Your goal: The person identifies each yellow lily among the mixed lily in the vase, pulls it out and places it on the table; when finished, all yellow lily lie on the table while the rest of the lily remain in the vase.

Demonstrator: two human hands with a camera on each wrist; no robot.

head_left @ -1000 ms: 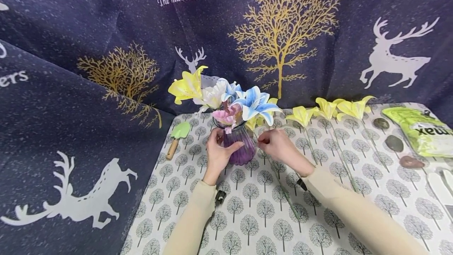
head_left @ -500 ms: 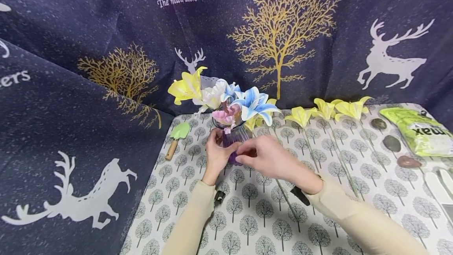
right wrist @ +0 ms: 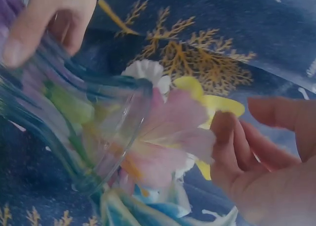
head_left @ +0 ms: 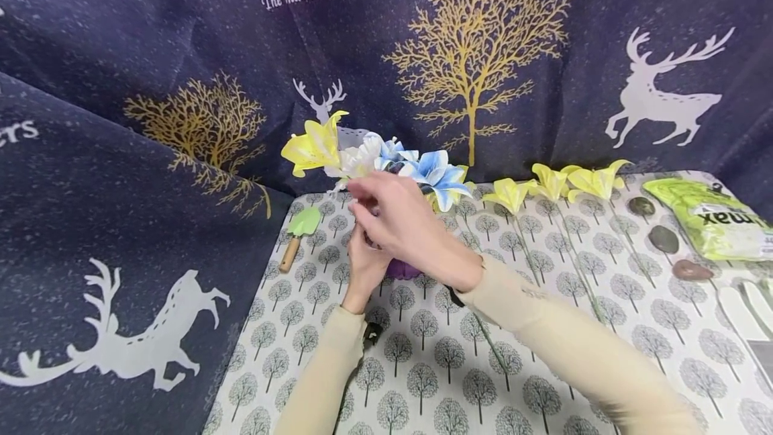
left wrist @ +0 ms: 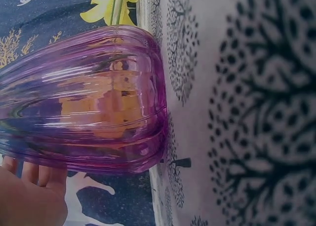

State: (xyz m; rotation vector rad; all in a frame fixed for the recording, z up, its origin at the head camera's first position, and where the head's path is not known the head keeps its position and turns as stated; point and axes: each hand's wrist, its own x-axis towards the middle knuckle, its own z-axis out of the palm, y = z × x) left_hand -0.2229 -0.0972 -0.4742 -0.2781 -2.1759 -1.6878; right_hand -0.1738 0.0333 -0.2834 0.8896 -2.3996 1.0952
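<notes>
My left hand (head_left: 365,267) grips the side of a ribbed purple glass vase (left wrist: 94,102), which stands on the tree-print cloth. In the head view my right hand (head_left: 410,220) covers most of the vase. The right wrist view shows a pink flower (right wrist: 170,137) at the vase's clear rim. Beside its petals is my right hand (right wrist: 271,171), thumb and fingers apart, the fingertips at the petal edge; whether they touch I cannot tell. A yellow lily (head_left: 314,146), a white flower (head_left: 359,160) and blue-white lilies (head_left: 437,176) rise from the vase.
Several yellow lilies (head_left: 508,195) with long stems lie on the cloth (head_left: 423,381) at right. A green trowel (head_left: 302,223) lies at left. Stones (head_left: 663,239), a green bag (head_left: 709,219) and a white glove (head_left: 739,307) are at far right. A dark curtain (head_left: 362,32) hangs behind.
My right hand has moved left from beside the vase, across its front, then up to the flowers at the rim. My left hand keeps its grip on the vase.
</notes>
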